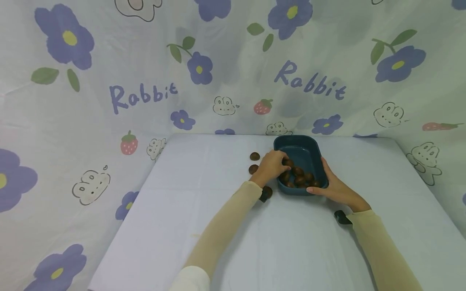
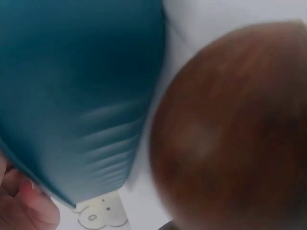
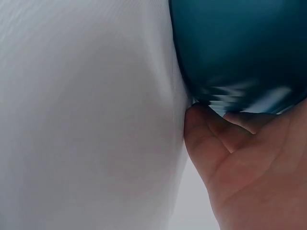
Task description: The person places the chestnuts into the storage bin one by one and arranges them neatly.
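Note:
A dark teal rectangular dish stands at the back of the table, with several brown chestnuts heaped in its near half. My left hand reaches over the dish's left rim, and its curled fingers and thumb pinch a chestnut just inside. At the right side and near corner, my right hand grips the dish, thumb on the rim. Its fingers curl against the dish's outside in the right wrist view. A chestnut looms large and blurred beside the dish wall in the left wrist view.
Left of the dish, loose chestnuts lie on the white tabletop: one at the back, another partly behind my left hand, and one by my left wrist. A printed cloth hangs behind the table.

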The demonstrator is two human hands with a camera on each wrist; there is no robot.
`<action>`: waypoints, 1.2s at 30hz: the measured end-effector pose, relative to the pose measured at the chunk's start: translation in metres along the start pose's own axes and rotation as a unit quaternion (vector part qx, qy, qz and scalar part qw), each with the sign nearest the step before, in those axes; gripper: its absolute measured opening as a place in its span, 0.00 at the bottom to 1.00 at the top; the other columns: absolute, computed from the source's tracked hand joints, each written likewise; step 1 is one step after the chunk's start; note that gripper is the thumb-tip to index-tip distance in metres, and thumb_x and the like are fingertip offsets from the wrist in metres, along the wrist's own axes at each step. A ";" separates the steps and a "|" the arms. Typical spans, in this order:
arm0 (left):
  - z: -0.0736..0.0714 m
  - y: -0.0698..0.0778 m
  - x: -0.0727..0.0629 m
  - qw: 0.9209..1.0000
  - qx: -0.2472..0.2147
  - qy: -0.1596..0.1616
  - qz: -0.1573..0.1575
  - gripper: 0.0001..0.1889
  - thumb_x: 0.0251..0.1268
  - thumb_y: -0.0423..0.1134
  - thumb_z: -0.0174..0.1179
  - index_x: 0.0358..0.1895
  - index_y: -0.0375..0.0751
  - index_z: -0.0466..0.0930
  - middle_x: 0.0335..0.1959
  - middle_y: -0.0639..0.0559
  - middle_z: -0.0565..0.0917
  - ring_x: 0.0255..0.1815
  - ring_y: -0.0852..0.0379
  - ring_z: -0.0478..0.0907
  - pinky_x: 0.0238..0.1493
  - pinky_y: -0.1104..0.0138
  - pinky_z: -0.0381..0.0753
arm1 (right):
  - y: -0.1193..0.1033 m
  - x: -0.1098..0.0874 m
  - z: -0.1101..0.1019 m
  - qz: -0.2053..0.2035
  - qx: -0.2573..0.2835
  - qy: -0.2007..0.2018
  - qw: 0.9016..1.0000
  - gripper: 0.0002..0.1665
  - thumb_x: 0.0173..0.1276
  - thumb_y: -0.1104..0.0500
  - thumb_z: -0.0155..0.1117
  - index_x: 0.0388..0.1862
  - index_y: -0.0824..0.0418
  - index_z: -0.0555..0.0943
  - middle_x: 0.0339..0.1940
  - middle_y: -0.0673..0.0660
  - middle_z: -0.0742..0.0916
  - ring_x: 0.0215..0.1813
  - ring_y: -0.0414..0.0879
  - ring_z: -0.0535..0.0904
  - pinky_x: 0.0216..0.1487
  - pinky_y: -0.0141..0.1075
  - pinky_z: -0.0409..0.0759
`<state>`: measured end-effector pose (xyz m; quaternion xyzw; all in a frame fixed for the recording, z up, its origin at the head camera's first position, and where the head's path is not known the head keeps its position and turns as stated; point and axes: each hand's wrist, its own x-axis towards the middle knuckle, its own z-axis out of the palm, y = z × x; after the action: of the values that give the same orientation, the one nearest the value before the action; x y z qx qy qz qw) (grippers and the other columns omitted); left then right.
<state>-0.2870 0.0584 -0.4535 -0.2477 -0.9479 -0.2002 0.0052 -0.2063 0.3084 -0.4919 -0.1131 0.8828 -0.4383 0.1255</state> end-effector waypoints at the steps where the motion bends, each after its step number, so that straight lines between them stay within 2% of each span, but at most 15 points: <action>1: 0.001 0.000 0.000 1.000 0.002 -0.002 -0.001 0.18 0.65 0.49 0.72 0.55 0.47 0.88 0.54 0.54 0.90 0.54 0.54 0.87 0.54 0.62 0.87 | 0.000 0.000 0.000 -0.002 0.002 0.001 1.000 0.76 0.66 0.43 0.74 0.82 0.37 0.19 0.87 0.53 0.32 0.86 0.72 0.33 0.73 0.81 0.44; 9: 0.008 0.003 0.003 1.000 0.024 0.002 -0.001 0.18 0.61 0.51 0.75 0.51 0.48 0.89 0.47 0.56 0.90 0.46 0.57 0.87 0.45 0.63 0.86 | 0.000 0.000 0.000 -0.005 0.004 0.003 1.000 0.76 0.66 0.43 0.74 0.82 0.36 0.19 0.87 0.55 0.33 0.86 0.72 0.34 0.72 0.81 0.45; 17: 0.011 0.008 0.004 0.998 0.044 -0.020 -0.026 0.16 0.60 0.54 0.75 0.48 0.53 0.90 0.45 0.59 0.91 0.43 0.56 0.87 0.42 0.62 0.86 | 0.002 0.001 0.002 -0.006 0.012 -0.002 1.000 0.75 0.67 0.44 0.73 0.82 0.35 0.19 0.87 0.52 0.31 0.87 0.70 0.32 0.73 0.81 0.44; 23: 0.012 0.009 0.006 0.998 0.050 -0.033 -0.016 0.16 0.59 0.57 0.75 0.46 0.56 0.91 0.46 0.60 0.91 0.44 0.57 0.88 0.43 0.62 0.87 | 0.005 0.001 0.000 -0.004 0.009 0.000 1.000 0.75 0.67 0.43 0.73 0.81 0.35 0.18 0.87 0.52 0.31 0.86 0.71 0.31 0.72 0.81 0.44; 28: 0.013 0.008 0.006 0.998 0.043 -0.040 0.005 0.17 0.60 0.60 0.73 0.47 0.57 0.91 0.47 0.61 0.91 0.44 0.60 0.87 0.42 0.62 0.87 | 0.006 0.001 -0.001 -0.001 0.008 0.000 1.000 0.75 0.67 0.43 0.73 0.81 0.32 0.19 0.87 0.52 0.31 0.86 0.70 0.32 0.72 0.81 0.44; 33: 0.014 0.006 0.004 0.999 0.040 -0.027 0.018 0.17 0.68 0.60 0.67 0.49 0.55 0.91 0.49 0.61 0.91 0.45 0.61 0.87 0.43 0.63 0.87 | 0.005 0.001 -0.001 0.003 0.006 0.001 1.000 0.75 0.67 0.42 0.73 0.81 0.34 0.18 0.87 0.53 0.31 0.86 0.71 0.32 0.72 0.81 0.44; 36: 0.014 0.004 0.002 0.997 0.076 0.008 0.032 0.18 0.74 0.59 0.61 0.51 0.55 0.91 0.50 0.60 0.91 0.48 0.60 0.88 0.50 0.61 0.87 | 0.004 0.001 0.000 0.002 0.007 0.001 1.000 0.75 0.67 0.42 0.72 0.81 0.35 0.18 0.87 0.53 0.31 0.86 0.71 0.32 0.72 0.81 0.44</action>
<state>-0.2860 0.0679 -0.4652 -0.2749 -0.9520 -0.1292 0.0380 -0.2077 0.3108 -0.4955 -0.1101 0.8800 -0.4443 0.1266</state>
